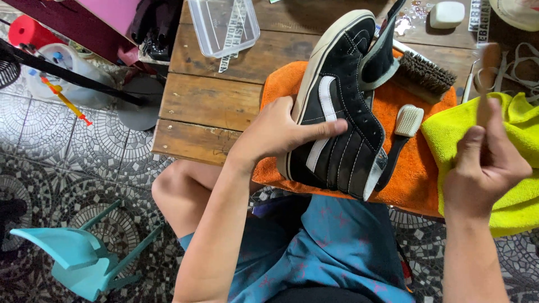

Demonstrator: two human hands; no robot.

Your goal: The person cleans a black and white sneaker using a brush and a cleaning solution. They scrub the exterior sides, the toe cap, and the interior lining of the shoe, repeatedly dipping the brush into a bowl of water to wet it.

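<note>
I have the black high-top shoe [339, 106] lying on its side on the orange towel [412, 168] at the bench edge — left hand [275, 132] clamped over its heel. Soft upper, stiff sole: best held there. Right hand [485, 163] grips a blurred wooden handle [487, 73].

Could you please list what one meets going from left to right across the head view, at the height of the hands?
Turquoise plastic chair → left hand → black-and-white high-top shoe → small white brush → right hand, on the yellow cloth.
</note>
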